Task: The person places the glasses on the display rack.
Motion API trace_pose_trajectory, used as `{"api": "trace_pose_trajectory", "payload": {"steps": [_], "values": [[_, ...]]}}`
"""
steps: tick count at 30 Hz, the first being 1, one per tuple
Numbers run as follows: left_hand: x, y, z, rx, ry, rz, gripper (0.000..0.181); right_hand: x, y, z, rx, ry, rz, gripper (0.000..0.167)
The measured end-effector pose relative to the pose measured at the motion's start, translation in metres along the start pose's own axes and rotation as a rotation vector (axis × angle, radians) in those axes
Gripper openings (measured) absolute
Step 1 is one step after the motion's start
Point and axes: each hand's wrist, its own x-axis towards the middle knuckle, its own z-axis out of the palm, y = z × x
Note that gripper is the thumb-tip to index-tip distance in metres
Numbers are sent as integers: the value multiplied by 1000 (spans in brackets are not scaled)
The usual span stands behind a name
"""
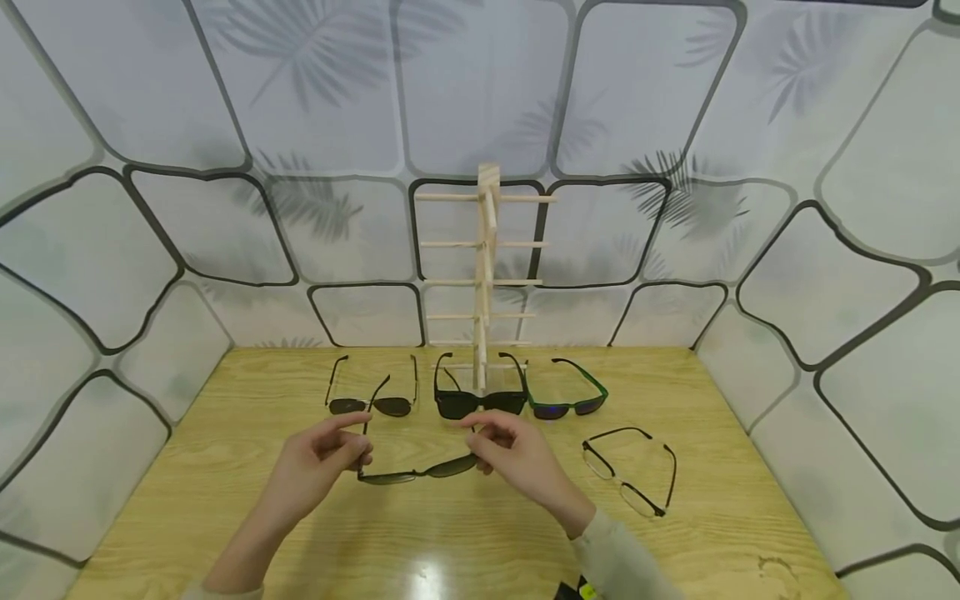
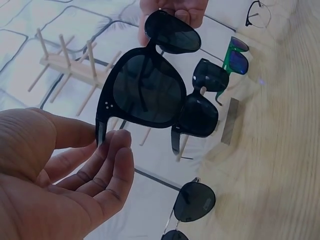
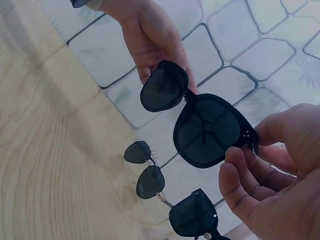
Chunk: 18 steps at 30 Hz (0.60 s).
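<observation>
Black sunglasses (image 1: 450, 467) with dark lenses hang above the table, held between both hands, lenses toward the wearer. My left hand (image 1: 309, 462) pinches one temple arm near its hinge. The other temple arm is pinched near its hinge by my right hand (image 1: 517, 458). The left wrist view shows the frame (image 2: 150, 87) from the lens side, three small dots by the hinge. In the right wrist view the same pair (image 3: 207, 131) spans from hand to hand. Beyond them, black square sunglasses (image 1: 480, 405) sit at the foot of a wooden peg rack (image 1: 483, 275).
Thin-rimmed aviator sunglasses (image 1: 371, 407) stand left of the rack, green-armed sunglasses (image 1: 570, 410) right of it. Clear-lensed eyeglasses (image 1: 622, 479) lie on the wooden table (image 1: 712, 500) at right. A small black and yellow item (image 1: 577, 590) shows at the near edge. Patterned fabric walls enclose three sides.
</observation>
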Motion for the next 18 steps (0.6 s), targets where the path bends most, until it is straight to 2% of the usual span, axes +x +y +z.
{"api": "trace_pose_trajectory", "payload": {"steps": [7,18], "values": [[15,7,7,-20,-18,30,39,-3,-2,-12,-6,42,-72,27],[42,18,23,-21,-24,44,37,-4,-5,-30,-16,152,19,29]]}}
